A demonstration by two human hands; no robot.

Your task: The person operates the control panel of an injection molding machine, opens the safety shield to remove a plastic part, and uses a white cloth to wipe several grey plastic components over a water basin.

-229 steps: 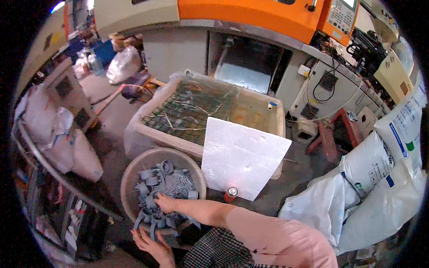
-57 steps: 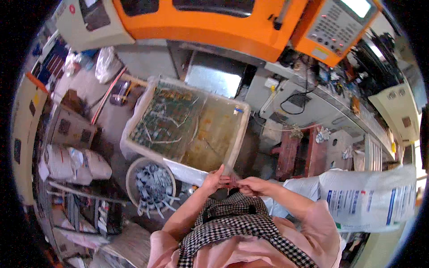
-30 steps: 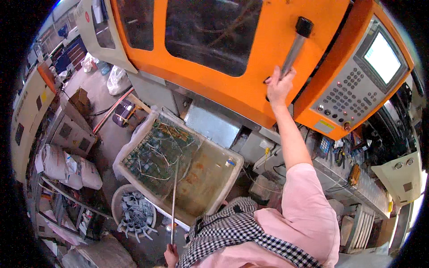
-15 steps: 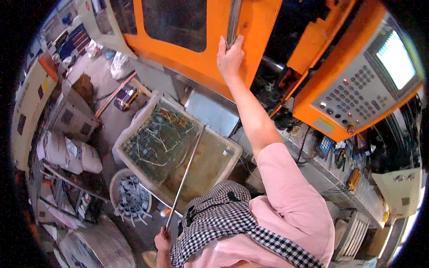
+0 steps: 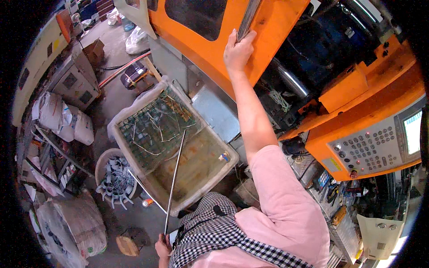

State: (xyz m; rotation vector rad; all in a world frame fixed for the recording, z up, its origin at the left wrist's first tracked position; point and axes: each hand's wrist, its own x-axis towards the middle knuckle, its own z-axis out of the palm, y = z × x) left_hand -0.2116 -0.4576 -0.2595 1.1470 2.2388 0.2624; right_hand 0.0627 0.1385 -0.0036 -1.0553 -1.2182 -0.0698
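**A:** Head view, top first. What is the right hand doing?

**B:** The right hand (image 5: pixel 238 50) is raised high, arm stretched up, and it is clenched on the lower end of a grey metal handle (image 5: pixel 248 17) fixed to the orange sliding door (image 5: pixel 268 27) of a big machine. Fingers are wrapped over the bar, thumb side towards the door panel.

**A:** And to the right of that door?

**B:** The dark inside of the machine (image 5: pixel 321 49) shows there, with a shiny steel bar running across it. Further right and lower sits an orange control panel (image 5: pixel 371 147) with a grey keypad and a screen at the rim.

**A:** Now the left hand.

**B:** The left hand (image 5: pixel 163 245) is down at the lower edge, beside the checked apron (image 5: pixel 210 236). It grips the lower end of a long thin metal rod (image 5: pixel 174 178). The rod stands nearly upright in the picture, leaning a little right, and its far end crosses over the tub.

**A:** Which tub?

**B:** A large pale plastic tub (image 5: pixel 176 147) on the floor below the door. Murky yellowish water fills it, and a wire grid with thin plastic strands lies in its far half. Whether the rod tip touches the water, I cannot tell.

**A:** Anything beside it?

**B:** Just left of the tub stands a round basin (image 5: pixel 103 161) heaped with grey plastic parts (image 5: pixel 117 183). Well apart, at the left rim, white sacks (image 5: pixel 58 118) lean against shelving.
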